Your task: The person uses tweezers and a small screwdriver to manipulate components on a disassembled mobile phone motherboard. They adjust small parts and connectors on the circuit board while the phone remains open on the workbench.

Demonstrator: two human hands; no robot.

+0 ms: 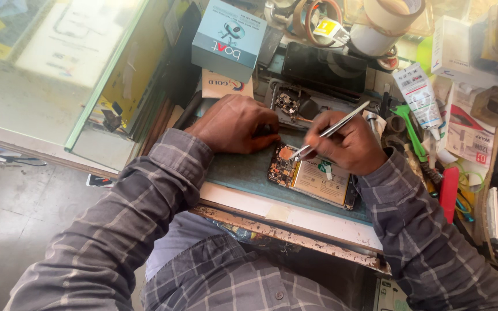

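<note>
An opened phone (312, 175) lies face down on a teal work mat (243, 170), its circuit board and pale battery exposed. My right hand (347, 144) grips metal tweezers (335, 128), whose tips touch the board near a round copper-coloured part. My left hand (234, 124) rests on the mat at the phone's upper left corner, fingers curled against its edge. Both forearms wear grey checked sleeves.
A blue box (229, 37) and a dark phone (324, 69) lie behind the mat, with tape rolls (376, 23) further back. A glue tube (419, 95), green tool (410, 129) and red tool (449, 193) crowd the right. A glass counter (59, 69) stands on the left.
</note>
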